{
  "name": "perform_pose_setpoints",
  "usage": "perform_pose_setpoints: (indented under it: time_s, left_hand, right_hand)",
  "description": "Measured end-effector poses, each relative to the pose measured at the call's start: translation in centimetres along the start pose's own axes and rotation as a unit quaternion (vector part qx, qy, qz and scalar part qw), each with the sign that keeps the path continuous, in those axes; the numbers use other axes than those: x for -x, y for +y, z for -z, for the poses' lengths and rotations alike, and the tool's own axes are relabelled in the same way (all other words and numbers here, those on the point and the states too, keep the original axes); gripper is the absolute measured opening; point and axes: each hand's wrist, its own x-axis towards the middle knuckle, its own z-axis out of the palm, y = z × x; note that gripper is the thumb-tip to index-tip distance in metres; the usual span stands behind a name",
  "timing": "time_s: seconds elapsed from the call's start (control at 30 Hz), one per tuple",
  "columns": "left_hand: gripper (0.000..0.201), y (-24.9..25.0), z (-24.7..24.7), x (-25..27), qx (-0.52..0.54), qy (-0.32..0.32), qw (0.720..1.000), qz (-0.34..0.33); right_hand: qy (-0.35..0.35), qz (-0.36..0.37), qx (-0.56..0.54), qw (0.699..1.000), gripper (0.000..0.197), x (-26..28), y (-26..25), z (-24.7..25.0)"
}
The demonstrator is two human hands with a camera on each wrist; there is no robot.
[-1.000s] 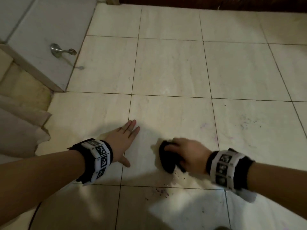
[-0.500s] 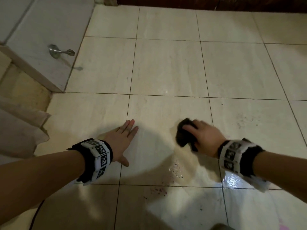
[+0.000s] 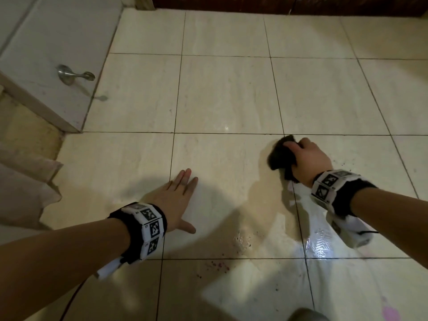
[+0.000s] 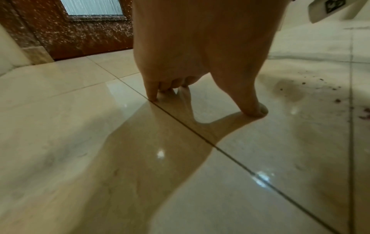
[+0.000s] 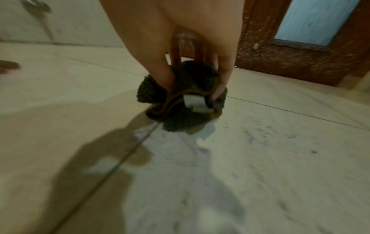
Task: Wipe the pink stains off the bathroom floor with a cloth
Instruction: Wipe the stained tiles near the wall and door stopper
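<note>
My right hand [image 3: 305,158] grips a bunched dark cloth [image 3: 279,156] and presses it on the cream tiled floor [image 3: 227,93], right on a grout line. In the right wrist view the cloth [image 5: 186,101] shows a white label, with thumb and fingers curled round it. My left hand [image 3: 176,195] lies flat on the floor with straight fingers, well left of the cloth; its fingertips [image 4: 153,98] touch a grout line. Dark pink specks [image 3: 217,266] dot the tile nearer to me. A pink stain [image 3: 391,313] sits at the bottom right corner. Faint specks [image 3: 345,163] lie right of my right hand.
A wet, shiny patch [image 3: 317,244] spreads below my right wrist. A white door [image 3: 41,66] with a metal handle [image 3: 69,74] stands open at the left, with a step [image 3: 23,172] beneath it. A dark brown door [image 3: 278,5] closes the far edge.
My right hand has swept the cloth away from me and to the right, from near my left hand up to the far grout line. The left hand has stayed flat in place.
</note>
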Motion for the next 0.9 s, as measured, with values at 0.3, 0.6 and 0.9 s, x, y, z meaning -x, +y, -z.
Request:
perform_pose_setpoints:
  time_s: [0.3, 0.6, 0.9]
  left_hand:
    - [0.129, -0.8, 0.7, 0.2, -0.022, -0.028, 0.999, -0.032]
    - [0.121, -1.0, 0.0, 1.1, -0.026, -0.02, 0.999, -0.013]
    - [0.119, -2.1, -0.1, 1.6, -0.032, -0.03, 0.999, -0.032]
  right_hand:
    - [-0.083, 0.221, 0.021, 0.972, 0.088, 10.0, -2.5, -4.4]
    - [-0.128, 0.233, -0.078, 0.961, 0.058, 9.6, -8.0, -2.4]
    - [-0.048, 0.15, -0.017, 0.987, 0.064, 2.3, -9.6, -2.7]
